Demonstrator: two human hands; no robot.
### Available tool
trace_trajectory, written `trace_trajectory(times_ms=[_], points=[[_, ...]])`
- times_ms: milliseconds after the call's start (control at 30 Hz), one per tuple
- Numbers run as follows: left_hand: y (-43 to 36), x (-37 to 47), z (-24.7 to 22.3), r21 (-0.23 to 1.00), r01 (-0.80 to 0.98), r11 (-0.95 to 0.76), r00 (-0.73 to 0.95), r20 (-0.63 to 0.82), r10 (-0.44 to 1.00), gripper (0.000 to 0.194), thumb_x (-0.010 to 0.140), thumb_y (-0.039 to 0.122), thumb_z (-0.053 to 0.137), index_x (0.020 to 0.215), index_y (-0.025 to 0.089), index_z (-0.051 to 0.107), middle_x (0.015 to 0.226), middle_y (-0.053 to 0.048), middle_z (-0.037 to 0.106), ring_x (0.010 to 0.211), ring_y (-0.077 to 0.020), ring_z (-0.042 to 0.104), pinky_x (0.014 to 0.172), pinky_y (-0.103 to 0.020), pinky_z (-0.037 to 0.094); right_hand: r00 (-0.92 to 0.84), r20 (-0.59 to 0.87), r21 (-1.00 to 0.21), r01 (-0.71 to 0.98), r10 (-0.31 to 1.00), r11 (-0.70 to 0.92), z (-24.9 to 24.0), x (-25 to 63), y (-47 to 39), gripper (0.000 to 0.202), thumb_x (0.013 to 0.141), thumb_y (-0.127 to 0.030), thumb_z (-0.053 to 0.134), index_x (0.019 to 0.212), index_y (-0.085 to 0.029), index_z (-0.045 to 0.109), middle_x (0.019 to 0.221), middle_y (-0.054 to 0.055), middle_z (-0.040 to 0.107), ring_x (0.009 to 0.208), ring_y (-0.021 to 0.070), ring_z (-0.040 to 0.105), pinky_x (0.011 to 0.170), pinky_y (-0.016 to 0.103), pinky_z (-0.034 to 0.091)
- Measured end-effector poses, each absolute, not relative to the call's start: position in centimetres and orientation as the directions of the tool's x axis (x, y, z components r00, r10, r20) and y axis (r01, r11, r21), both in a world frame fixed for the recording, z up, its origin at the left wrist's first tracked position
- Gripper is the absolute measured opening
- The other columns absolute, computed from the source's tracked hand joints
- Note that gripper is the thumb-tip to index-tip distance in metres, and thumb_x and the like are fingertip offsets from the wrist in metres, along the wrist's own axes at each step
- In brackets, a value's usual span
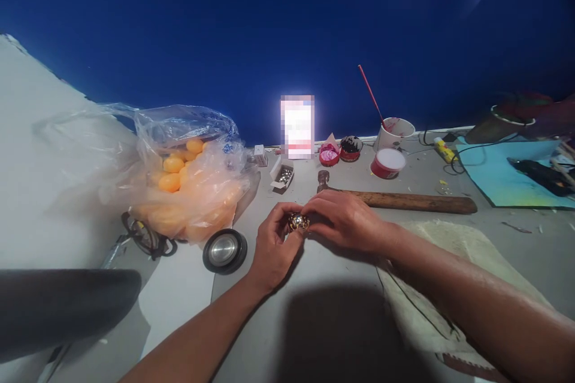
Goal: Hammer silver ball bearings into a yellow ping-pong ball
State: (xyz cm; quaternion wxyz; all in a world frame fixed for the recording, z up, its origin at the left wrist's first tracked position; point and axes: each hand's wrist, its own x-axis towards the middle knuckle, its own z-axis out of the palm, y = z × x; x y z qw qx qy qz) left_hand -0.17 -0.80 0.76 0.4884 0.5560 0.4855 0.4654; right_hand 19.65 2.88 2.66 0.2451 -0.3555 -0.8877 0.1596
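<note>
Between my two hands, above the grey tabletop, is a small shiny gold ball (299, 223) with a bumpy, studded-looking surface. My left hand (275, 246) grips it from the left with thumb and fingers. The fingers of my right hand (344, 219) close in a pinch at its right side; whether a tiny piece is between them is hidden. Just beyond, a small open white box (283, 177) holds shiny metal pieces. A hammer (404, 201) with a wooden handle lies behind my right hand.
Left stands a clear plastic bag (197, 182) of orange balls, with a round black-and-silver lid (223, 250) nearby. Along the blue wall are pink and dark pots (351, 149), a red-rimmed tub (388, 163) and a paper cup (395, 131) with a brush. A pale cloth (431, 245) lies under my right forearm.
</note>
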Motion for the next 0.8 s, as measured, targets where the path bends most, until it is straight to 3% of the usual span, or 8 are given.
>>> trace_trajectory(times_ms=[133,233,367,533,700,800], points=[[-0.1,-0.1,0.2,0.985,-0.105,0.134,0.051,-0.129,0.990,0.029,0.073,0.022,0.072,0.101,0.018,0.066,0.085,-0.002,0.069,0.071,-0.0131,0.062,0.063,-0.025,0.048,-0.519,0.211,-0.316,0.766,0.829,0.560,3.9,21.4,4.3,0.013,0.094,-0.028,0.067,0.104,-0.020,0.068,0.107,0.010,0.072,0.102,0.0252,0.066,0.080,0.033,0.048],[0.2,-0.1,0.1,0.969,-0.195,0.149,-0.002,-0.153,0.988,0.037,0.069,0.019,0.072,0.106,0.019,0.067,0.099,-0.004,0.071,0.073,-0.0117,0.063,0.062,-0.024,0.047,-0.414,0.035,-0.188,0.891,0.909,0.413,4.4,22.5,5.2,0.024,0.092,-0.036,0.070,0.109,-0.019,0.066,0.112,0.012,0.071,0.105,0.0288,0.066,0.079,0.035,0.049],[0.2,-0.2,0.8,0.993,-0.036,0.114,-0.052,-0.115,0.992,0.042,0.071,0.024,0.076,0.112,0.019,0.071,0.102,-0.004,0.071,0.073,-0.0105,0.060,0.067,-0.026,0.049,-0.413,-0.100,-0.083,0.910,0.905,0.406,4.3,22.9,5.8,0.017,0.089,-0.031,0.071,0.100,-0.019,0.067,0.107,0.012,0.071,0.100,0.0280,0.068,0.072,0.032,0.048],[-0.1,-0.2,0.7,0.993,0.121,-0.011,-0.038,0.016,0.999,0.039,0.073,0.025,0.077,0.112,0.020,0.073,0.095,-0.002,0.067,0.082,-0.0139,0.062,0.074,-0.027,0.054,-0.404,-0.126,-0.009,0.914,0.906,0.406,4.0,23.8,6.0,0.008,0.087,-0.026,0.069,0.091,-0.019,0.068,0.098,0.012,0.071,0.090,0.0267,0.069,0.061,0.029,0.041],[-0.3,0.1,0.2,1.000,0.027,0.012,-0.020,-0.012,1.000,0.040,0.075,0.024,0.076,0.114,0.020,0.070,0.091,-0.001,0.063,0.078,-0.0122,0.060,0.066,-0.023,0.052,-0.353,-0.145,0.082,0.927,0.924,0.367,5.2,25.4,5.4,0.005,0.081,-0.022,0.065,0.080,-0.019,0.069,0.083,0.010,0.073,0.074,0.0244,0.068,0.055,0.030,0.032],[-0.4,0.4,0.2,0.998,-0.037,0.056,-0.004,-0.056,0.998,0.042,0.074,0.022,0.076,0.115,0.020,0.069,0.089,-0.001,0.062,0.076,-0.0114,0.060,0.064,-0.022,0.051,-0.337,-0.006,0.041,0.941,0.942,0.336,6.4,24.5,4.5,0.013,0.087,-0.025,0.060,0.091,-0.023,0.072,0.088,0.008,0.076,0.073,0.0231,0.068,0.055,0.031,0.028]])
